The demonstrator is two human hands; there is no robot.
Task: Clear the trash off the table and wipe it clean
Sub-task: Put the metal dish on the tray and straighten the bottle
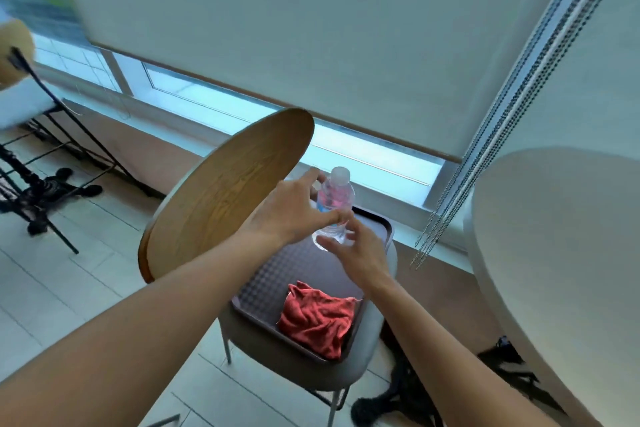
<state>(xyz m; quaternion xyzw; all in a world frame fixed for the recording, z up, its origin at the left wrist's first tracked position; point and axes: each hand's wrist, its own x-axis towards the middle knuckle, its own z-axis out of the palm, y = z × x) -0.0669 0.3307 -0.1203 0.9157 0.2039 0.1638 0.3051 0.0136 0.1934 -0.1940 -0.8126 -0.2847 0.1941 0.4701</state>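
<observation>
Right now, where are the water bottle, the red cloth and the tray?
water bottle (335, 198): head view, on the clear body below the cap.
red cloth (317, 317): head view, middle of the crumpled fabric.
tray (266, 284): head view, bare textured floor.

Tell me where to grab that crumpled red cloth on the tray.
Pinch the crumpled red cloth from above at a raised fold near its middle; it lies loosely bunched on the dark plastic tray, so a ridge gives the fingers something to close on.
</observation>
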